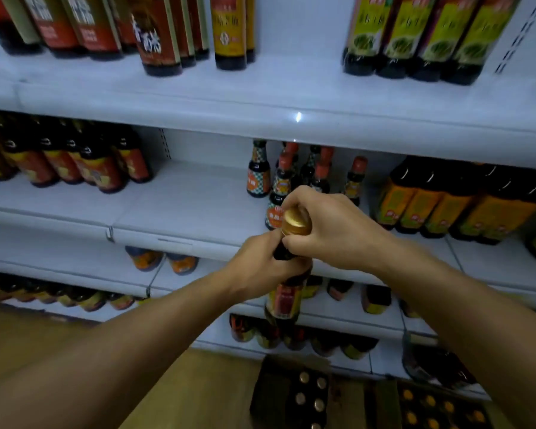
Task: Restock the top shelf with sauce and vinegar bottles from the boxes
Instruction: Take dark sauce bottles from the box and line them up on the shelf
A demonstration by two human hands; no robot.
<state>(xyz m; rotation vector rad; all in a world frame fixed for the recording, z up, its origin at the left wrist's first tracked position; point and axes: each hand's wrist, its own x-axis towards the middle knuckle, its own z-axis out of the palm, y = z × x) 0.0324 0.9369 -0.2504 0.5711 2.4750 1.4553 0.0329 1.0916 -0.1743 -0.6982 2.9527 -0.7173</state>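
I hold a dark sauce bottle [283, 300] with a gold cap [295, 222] upright in front of the shelves. My left hand [257, 264] grips its neck from the left. My right hand [328, 224] curls round the cap and upper neck from the right. The top shelf [291, 88] carries red-labelled bottles [158, 35] at the left, a yellow-labelled pair [231, 32] in the middle and green-labelled bottles [415, 38] at the right, with a bare gap between the last two. On the floor below, an open box [294, 394] shows several gold caps.
The second shelf [183, 205] holds small red-capped bottles [319, 171], orange-labelled jugs [458, 205] at the right and dark bottles [75, 159] at the left. Lower shelves hold more bottles. A second box [437, 410] with orange caps stands on the wooden floor [37, 335].
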